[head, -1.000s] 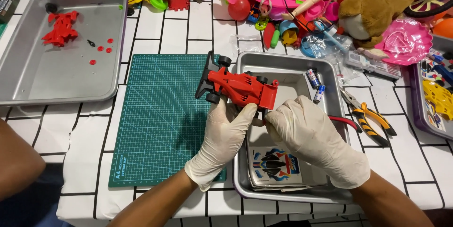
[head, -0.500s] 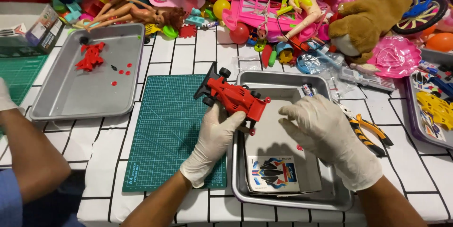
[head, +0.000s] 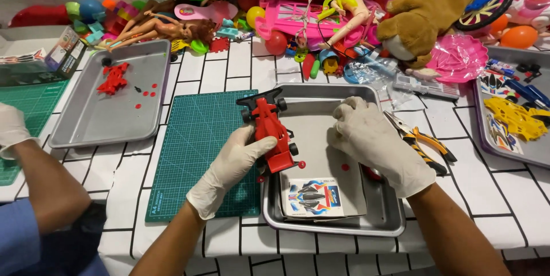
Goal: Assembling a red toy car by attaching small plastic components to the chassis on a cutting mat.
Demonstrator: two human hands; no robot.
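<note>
The left hand, in a pale glove, is curled around a red toy racing car, thumb on the near side and fingers wrapped under its body, holding it over the left rim of a metal tray. The car points away from the person, its black rear wing and wheels at the far end, just past the fingertips.

The right hand, also gloved, lies palm down inside the same tray, fingers loosely spread and bent, resting on a grey sheet; it grips nothing that can be seen. Just below it on the sheet sits a small red dot-like part, and nearer the person a sticker sheet with car pictures. To the right of that hand, on the white tabletop, lie pliers with orange and black handles.

Left of the left hand lies a green cutting mat, and beyond it a second tray holding red parts. A pile of toys runs along the far edge. Another person's gloved hand is at the far left.
</note>
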